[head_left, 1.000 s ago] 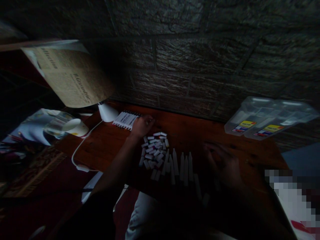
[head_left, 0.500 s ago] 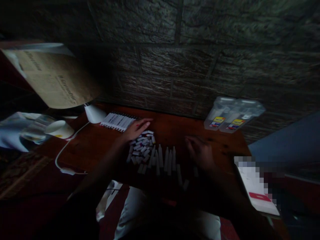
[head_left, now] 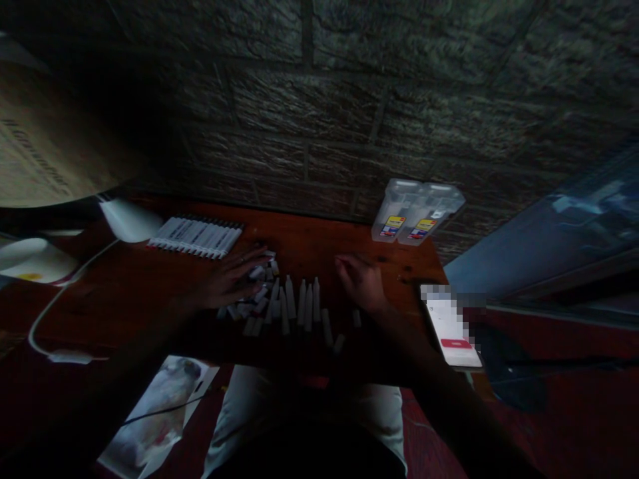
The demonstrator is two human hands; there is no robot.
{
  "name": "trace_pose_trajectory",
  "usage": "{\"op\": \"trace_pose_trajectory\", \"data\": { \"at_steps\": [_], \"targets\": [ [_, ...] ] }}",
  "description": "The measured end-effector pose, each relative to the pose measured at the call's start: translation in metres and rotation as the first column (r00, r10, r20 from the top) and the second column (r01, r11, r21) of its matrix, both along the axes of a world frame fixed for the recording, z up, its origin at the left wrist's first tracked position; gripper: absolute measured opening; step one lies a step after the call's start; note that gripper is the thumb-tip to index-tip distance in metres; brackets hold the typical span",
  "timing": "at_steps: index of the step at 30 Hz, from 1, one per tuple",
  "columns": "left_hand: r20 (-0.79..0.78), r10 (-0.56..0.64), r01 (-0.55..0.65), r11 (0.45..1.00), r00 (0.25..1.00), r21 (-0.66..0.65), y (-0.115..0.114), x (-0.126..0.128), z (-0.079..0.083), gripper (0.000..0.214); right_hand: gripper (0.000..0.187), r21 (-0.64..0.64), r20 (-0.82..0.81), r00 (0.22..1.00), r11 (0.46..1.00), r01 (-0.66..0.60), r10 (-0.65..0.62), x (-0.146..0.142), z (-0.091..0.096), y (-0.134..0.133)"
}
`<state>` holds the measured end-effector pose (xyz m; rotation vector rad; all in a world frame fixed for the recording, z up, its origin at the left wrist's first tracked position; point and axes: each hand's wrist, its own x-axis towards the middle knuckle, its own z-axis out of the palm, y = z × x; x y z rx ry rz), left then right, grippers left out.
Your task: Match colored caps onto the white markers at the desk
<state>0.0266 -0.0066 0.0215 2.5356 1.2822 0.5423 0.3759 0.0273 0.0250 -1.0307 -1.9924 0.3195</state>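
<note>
My left hand (head_left: pixel 230 278) lies flat, fingers stretched out, over a pile of small white marker caps (head_left: pixel 259 293) on the brown wooden table (head_left: pixel 150 293). My right hand (head_left: pixel 360 283) rests just right of a row of uncapped white marker bodies (head_left: pixel 299 303), fingers loosely curled; whether it holds anything is lost in the dark. A neat row of capped white markers (head_left: pixel 197 236) lies at the back left of the table.
Two clear plastic cases (head_left: pixel 417 211) lean on the dark stone wall at the back right. A phone (head_left: pixel 452 326) lies at the table's right edge. A white lamp base (head_left: pixel 128 219) with its cable (head_left: pixel 54 299) and a white cup (head_left: pixel 30 261) are on the left.
My left hand has come back from the capped row and spread flat on the cap pile. My right hand has moved left towards the marker bodies. The view has swung right.
</note>
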Motion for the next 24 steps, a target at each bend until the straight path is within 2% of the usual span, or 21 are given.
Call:
{"op": "trace_pose_trajectory", "data": {
  "at_steps": [11,18,21,24],
  "targets": [
    [-0.049,-0.020,0.018,0.999,0.999,-0.033,0.017,0.029,0.001,0.061,0.020,-0.012,-0.003,1.000,1.000,0.000,0.000,0.002,0.000,-0.001],
    [0.035,-0.051,0.052,0.998,0.998,-0.027,0.034,0.047,-0.003,0.056,0.020,0.002,-0.037,0.999,1.000,0.014,-0.014,0.008,0.002,0.000],
    [0.063,-0.028,0.030,0.999,0.998,-0.031,0.031,0.047,0.004,0.054,0.021,-0.009,-0.038,0.999,1.000,0.026,-0.026,0.010,0.002,0.001],
    [0.053,0.004,-0.001,0.998,0.999,-0.059,0.016,0.040,0.013,0.058,0.021,-0.011,-0.045,0.999,1.000,0.019,-0.019,0.011,0.002,0.001]
  ]
}}
